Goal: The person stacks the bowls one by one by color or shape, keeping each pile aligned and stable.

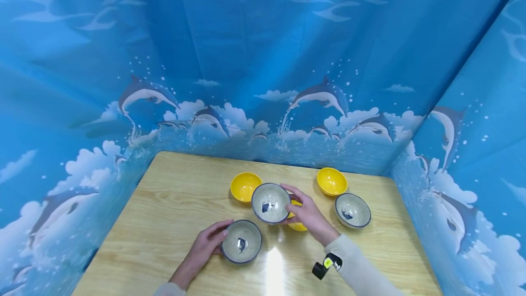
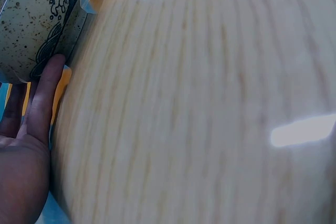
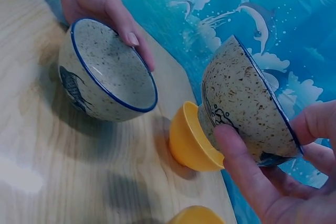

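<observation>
My left hand (image 1: 204, 246) grips the side of a speckled grey ceramic bowl (image 1: 242, 242) with a blue rim and a dark fish motif, thumb at the rim. In the right wrist view this bowl (image 3: 110, 72) leans over the wood, casting a shadow. My right hand (image 1: 309, 216) pinches a matching speckled bowl (image 1: 270, 201) by its right edge. The right wrist view has it raised and tilted, thumb and fingers on its wall and rim. Below it in the head view, a yellow bowl (image 1: 298, 226) is mostly hidden by that hand and bowl.
Another yellow bowl (image 1: 245, 187) stands behind the raised bowls, and one more yellow bowl (image 1: 332, 181) is near the back edge. Beside it on the right rests a third speckled bowl (image 1: 352, 210). A dolphin-print curtain (image 1: 255, 81) surrounds the wooden table (image 1: 172, 195).
</observation>
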A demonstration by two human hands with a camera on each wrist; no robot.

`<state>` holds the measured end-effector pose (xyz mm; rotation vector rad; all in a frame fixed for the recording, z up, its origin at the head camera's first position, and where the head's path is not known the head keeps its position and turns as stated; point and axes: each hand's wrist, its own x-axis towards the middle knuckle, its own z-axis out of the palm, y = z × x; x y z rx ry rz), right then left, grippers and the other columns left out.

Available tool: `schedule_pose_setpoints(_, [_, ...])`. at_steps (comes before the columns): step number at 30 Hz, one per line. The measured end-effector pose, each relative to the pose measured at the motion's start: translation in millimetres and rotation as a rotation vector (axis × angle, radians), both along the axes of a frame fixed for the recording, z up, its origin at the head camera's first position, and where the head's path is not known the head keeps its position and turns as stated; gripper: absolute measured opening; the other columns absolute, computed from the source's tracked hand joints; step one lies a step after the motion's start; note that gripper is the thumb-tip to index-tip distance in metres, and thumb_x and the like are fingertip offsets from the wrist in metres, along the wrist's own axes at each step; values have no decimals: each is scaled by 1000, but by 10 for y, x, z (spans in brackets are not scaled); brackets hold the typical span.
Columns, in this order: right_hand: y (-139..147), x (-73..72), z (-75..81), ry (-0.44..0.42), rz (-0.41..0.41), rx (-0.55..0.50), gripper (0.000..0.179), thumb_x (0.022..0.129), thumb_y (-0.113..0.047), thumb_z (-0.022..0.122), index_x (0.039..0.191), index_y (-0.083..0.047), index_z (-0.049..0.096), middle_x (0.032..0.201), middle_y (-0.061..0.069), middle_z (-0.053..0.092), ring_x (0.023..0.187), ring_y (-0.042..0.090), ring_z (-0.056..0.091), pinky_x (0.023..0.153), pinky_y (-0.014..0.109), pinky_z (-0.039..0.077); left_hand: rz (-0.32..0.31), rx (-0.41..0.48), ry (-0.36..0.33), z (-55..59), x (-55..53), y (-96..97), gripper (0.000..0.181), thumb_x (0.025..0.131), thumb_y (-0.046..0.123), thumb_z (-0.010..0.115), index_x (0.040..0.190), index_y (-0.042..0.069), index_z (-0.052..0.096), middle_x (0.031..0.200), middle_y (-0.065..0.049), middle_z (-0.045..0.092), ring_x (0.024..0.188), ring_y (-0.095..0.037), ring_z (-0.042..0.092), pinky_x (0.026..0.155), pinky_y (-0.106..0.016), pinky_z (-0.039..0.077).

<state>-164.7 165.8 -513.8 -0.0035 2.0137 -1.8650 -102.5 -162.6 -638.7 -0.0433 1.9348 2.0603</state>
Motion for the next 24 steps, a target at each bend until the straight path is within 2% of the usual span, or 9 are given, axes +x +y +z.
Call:
schedule_pose_setpoints(9, [-94,124,-21,-2,72,-14,71,97,2,59,165,-14,47,162,31,47,126,40,67,91,62,66,-2,-3,11,8,13,9,53,109,27,67,155,2,57,162,-28,52,112,-20,74,82,-38,70])
schedule_pose_setpoints(16, [-151,174,-51,10,127,-9,73,97,1,62,166,-13,45,162,30,48,120,33,68,92,63,66,10,-17,-22,20,-2,12,55,108,31,69,155,6,58,162,-26,52,116,-25,72,83,-37,69])
schedule_pose_setpoints(24, [-213,240,-116,7,176,-4,71,96,-1,62,165,-14,48,159,28,50,115,32,71,92,63,66,5,-28,-35,9,-12,12,55,108,33,69,155,8,59,163,-25,52,118,-27,71,82,-36,69])
